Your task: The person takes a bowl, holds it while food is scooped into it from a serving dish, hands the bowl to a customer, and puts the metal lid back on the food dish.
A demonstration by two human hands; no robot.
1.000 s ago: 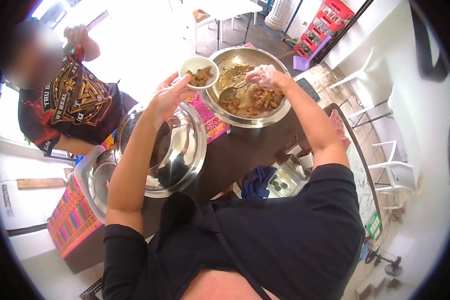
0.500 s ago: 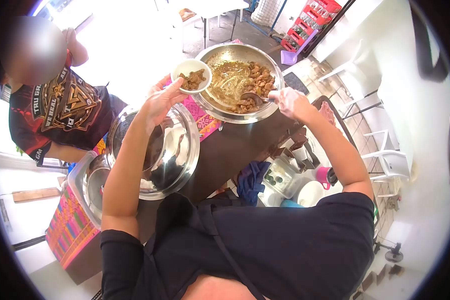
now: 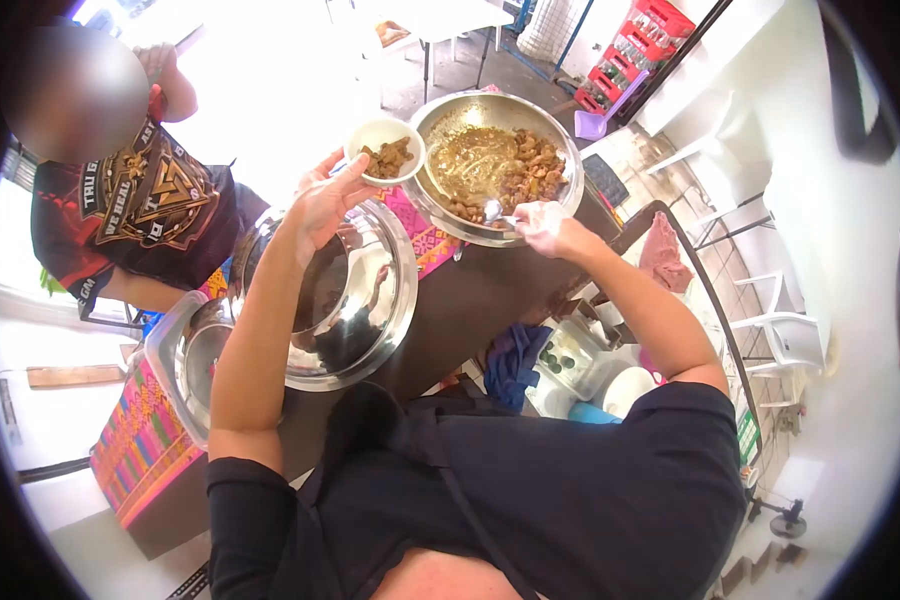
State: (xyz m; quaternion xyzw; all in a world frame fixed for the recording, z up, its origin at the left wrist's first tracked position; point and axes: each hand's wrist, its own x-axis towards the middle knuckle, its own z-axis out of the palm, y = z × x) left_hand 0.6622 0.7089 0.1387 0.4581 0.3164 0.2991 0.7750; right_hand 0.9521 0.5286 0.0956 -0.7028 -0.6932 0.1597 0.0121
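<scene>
My left hand [image 3: 332, 192] is closed on the side of a small white bowl [image 3: 407, 133], with chunks of stewed meat [image 3: 388, 159] inside. The bowl is held up by the left rim of a wide metal basin [image 3: 571, 133]. Brown oily sauce and more chopped meat [image 3: 536, 160] lie in the basin, the meat mostly on its right side. My right hand [image 3: 548, 228] grips the handle of a metal serving spoon [image 3: 494, 211]. Its shiny head is over the basin's near side, close to the meat.
A large shiny metal lid [image 3: 395, 290] lies on the dark table [image 3: 460, 315], left of the basin. A person in a printed shirt [image 3: 160, 205] stands at the left. Below right are a plastic container [image 3: 575, 350] and a blue cloth [image 3: 513, 365]. Red bottle crates [image 3: 635, 50] stand behind.
My right hand and the spoon have moved back towards me and left, and the spoon head has turned. The left hand still holds the bowl. The whole view has shifted slightly.
</scene>
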